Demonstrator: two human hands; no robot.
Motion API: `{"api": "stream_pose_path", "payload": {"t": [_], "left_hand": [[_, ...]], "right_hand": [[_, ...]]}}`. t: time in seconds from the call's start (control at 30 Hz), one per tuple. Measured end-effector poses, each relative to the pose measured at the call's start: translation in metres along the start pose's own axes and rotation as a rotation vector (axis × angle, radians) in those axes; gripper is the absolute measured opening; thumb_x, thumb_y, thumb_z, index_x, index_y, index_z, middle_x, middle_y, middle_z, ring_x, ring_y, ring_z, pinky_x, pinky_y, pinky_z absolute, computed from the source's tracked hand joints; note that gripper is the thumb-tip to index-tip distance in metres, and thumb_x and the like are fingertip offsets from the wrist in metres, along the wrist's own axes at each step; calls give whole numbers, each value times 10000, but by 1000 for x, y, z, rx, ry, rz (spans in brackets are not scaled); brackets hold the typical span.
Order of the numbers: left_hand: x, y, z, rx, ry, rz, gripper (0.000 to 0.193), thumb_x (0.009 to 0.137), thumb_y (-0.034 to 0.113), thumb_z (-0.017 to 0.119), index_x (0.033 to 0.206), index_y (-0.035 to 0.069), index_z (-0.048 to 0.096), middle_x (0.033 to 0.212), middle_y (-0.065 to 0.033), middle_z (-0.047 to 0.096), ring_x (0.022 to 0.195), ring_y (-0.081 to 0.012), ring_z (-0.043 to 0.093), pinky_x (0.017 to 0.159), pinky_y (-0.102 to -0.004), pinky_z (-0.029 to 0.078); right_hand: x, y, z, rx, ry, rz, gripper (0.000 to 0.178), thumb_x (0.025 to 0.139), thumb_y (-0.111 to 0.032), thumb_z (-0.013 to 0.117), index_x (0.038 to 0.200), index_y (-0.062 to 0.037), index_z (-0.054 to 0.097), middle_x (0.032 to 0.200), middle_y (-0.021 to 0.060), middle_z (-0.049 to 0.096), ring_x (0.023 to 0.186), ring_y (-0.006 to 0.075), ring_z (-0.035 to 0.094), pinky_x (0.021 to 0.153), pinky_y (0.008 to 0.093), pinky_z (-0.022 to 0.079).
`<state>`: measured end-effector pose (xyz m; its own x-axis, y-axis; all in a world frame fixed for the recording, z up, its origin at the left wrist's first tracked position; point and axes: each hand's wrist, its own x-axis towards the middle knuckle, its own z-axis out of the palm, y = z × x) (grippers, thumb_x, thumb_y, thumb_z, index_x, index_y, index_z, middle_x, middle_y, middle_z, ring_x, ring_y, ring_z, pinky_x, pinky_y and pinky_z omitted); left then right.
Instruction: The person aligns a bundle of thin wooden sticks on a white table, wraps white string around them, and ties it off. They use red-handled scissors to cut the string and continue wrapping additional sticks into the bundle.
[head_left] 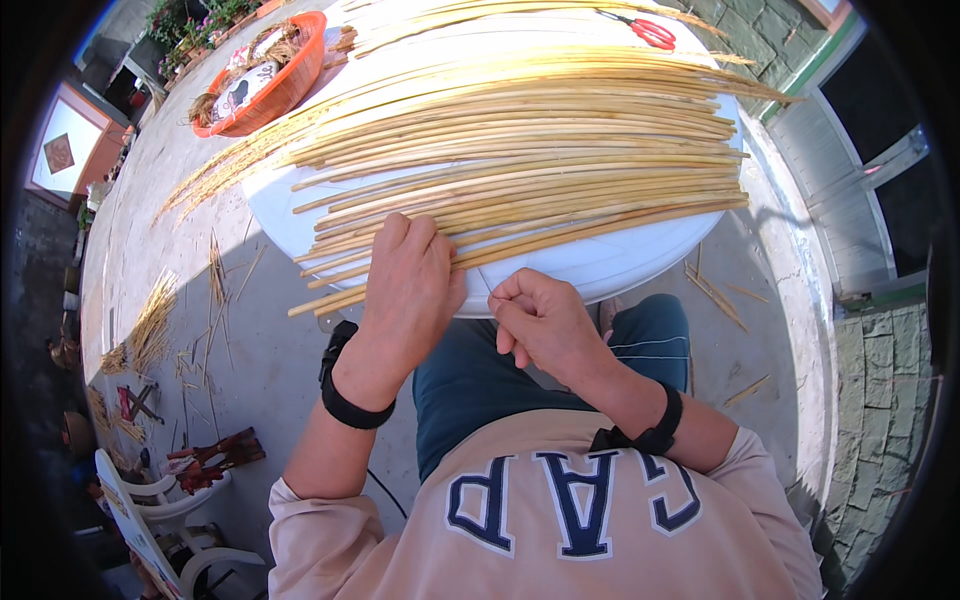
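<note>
Many straight, straw-coloured plant stalks [560, 185] lie side by side across a white table [600, 270]. My left hand [410, 285] is closed around the stalks nearest me, toward their left ends, which stick out past its thumb side. Beside it, just off the table's near edge, my right hand [540, 318] is pinched shut. A fine thread seems to run from the stalks to its fingertips. White thread [650, 357] also crosses my dark trouser leg to the right. My left fingertips are hidden behind the hand.
Red-handled scissors [652, 33] lie at the table's far right. An orange basin [270, 95] holding bundles stands beyond the table's left. Straw bunches [155, 320] and loose bits litter the floor. A white chair [180, 520] stands at lower left, a wall [870, 420] at right.
</note>
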<state>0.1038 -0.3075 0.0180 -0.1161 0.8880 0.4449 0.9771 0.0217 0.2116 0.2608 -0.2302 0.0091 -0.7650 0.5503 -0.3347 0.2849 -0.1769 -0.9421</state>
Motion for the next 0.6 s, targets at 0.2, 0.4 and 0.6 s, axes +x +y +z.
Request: {"api": "stream_pose_path", "payload": {"t": [0.2,0.4,0.6], "left_hand": [[6,1,-9,47,-80,59,240,619,5,698,794,34,537,808,-111,484,797,-300,454,712,-367,413],[12,2,-12,-18,-127,-32,203,676,39,695,817,35,549,774,-113,557,778,-300,506,685,-378,433],[17,0,-22,-222,-295,-220,180,737,79,689,868,8,589,772,-131,602,753,-300,559,664,-374,450]], "right_hand": [[-3,0,-1,33,-25,-11,115,919,-115,532,900,-6,563,600,41,579,434,56,475,406,183,374],[-2,3,-1,85,-17,-59,131,902,-111,518,924,12,555,608,52,586,455,71,488,425,205,392],[-2,4,-1,105,-27,-64,111,934,-120,523,952,-13,548,620,42,571,457,54,476,418,185,380]]}}
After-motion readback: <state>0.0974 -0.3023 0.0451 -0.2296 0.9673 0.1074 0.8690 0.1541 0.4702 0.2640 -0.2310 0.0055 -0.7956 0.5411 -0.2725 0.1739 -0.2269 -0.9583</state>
